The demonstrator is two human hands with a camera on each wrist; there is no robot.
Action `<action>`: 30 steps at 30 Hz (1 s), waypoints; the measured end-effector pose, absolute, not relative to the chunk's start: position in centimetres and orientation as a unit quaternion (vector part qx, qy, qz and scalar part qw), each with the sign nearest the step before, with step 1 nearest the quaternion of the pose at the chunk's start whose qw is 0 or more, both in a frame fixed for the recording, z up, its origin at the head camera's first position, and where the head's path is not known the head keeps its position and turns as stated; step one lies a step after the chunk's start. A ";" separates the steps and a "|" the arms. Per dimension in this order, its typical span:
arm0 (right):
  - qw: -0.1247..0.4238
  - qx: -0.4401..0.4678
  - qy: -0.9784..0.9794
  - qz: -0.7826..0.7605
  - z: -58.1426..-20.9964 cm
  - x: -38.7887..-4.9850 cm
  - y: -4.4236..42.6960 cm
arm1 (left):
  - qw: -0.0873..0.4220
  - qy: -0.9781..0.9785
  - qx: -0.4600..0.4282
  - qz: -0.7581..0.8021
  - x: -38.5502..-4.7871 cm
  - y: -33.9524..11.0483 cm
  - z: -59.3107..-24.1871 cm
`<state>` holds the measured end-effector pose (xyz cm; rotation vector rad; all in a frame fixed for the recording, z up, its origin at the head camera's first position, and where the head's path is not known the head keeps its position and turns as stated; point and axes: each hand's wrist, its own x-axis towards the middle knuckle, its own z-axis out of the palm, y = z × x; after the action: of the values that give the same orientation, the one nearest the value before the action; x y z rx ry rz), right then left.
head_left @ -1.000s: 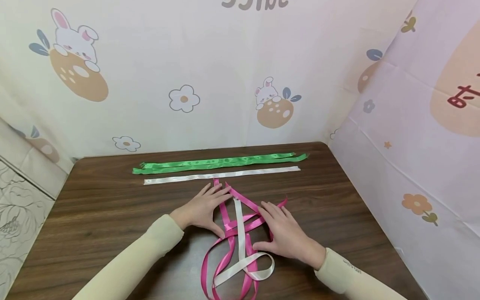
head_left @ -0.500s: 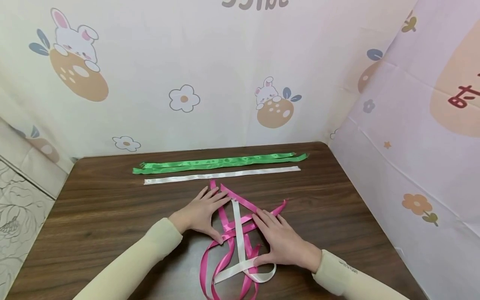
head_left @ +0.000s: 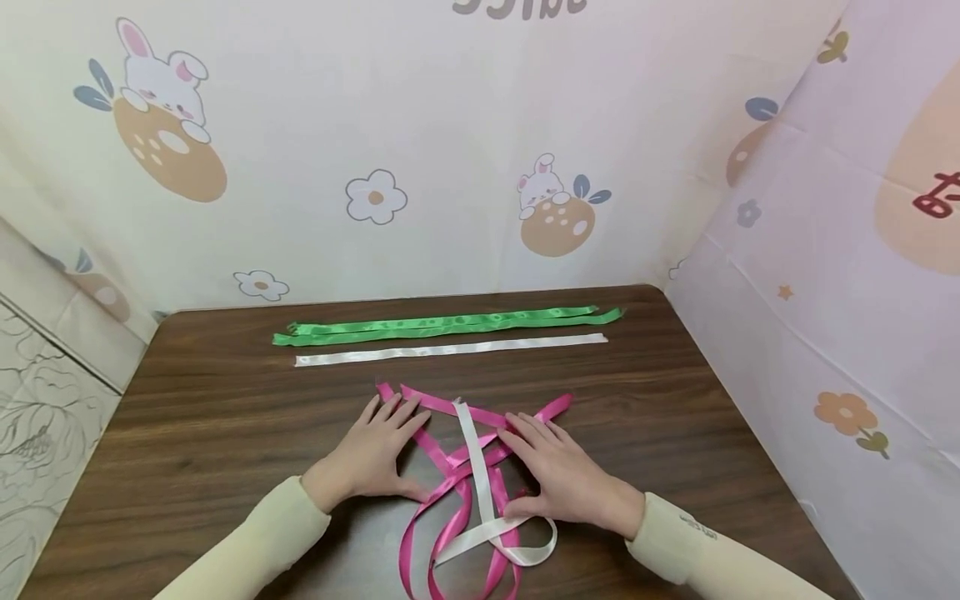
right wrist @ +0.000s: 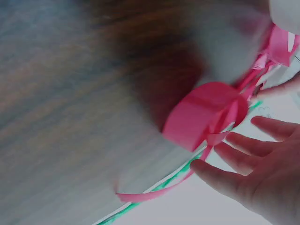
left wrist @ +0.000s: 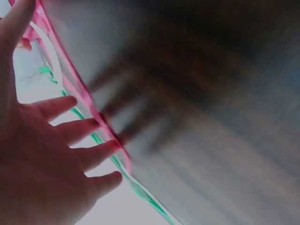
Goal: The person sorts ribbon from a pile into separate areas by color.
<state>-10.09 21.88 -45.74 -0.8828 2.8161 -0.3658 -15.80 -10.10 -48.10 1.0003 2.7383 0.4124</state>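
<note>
Several pink satin ribbons (head_left: 437, 404) cross and loop on the table, with a white ribbon (head_left: 472, 450) running over them and curling at its lower end. My left hand (head_left: 363, 458) lies at their left side, fingers spread, its fingertips touching the pink strips. On the other side my right hand (head_left: 566, 479) rests, fingers extended, on pink ribbon, its thumb at the white loop. The left wrist view shows straight fingers along a pink ribbon (left wrist: 86, 98). A pink loop (right wrist: 197, 117) stands up near the right fingertips in the right wrist view. My palms hide parts of the ribbons.
Green ribbons (head_left: 450, 322) lie straight across the back of the brown wooden table (head_left: 210, 417). A straight white ribbon (head_left: 450, 349) lies just in front of them. A printed curtain (head_left: 450, 108) stands behind the table and along its right side.
My left hand has moved left and toward me, drawing the upper ends of the pink ribbons left. The white ribbon's top has shifted slightly left. My right hand has moved only slightly.
</note>
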 end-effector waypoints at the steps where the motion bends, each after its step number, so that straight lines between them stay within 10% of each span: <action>1: 0.074 -0.307 0.941 -0.120 -45.6 -10.0 21.8 | 0.098 0.927 0.334 0.141 -15.4 -10.3 -48.1; 30: -0.085 -0.450 0.885 -0.085 -44.1 -9.8 21.1 | 0.124 0.952 0.234 0.151 -11.3 -11.2 -44.1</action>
<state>-9.85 21.12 -44.14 -1.4964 2.9403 -0.2814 -11.31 -11.24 -44.07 0.6822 2.7760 0.4407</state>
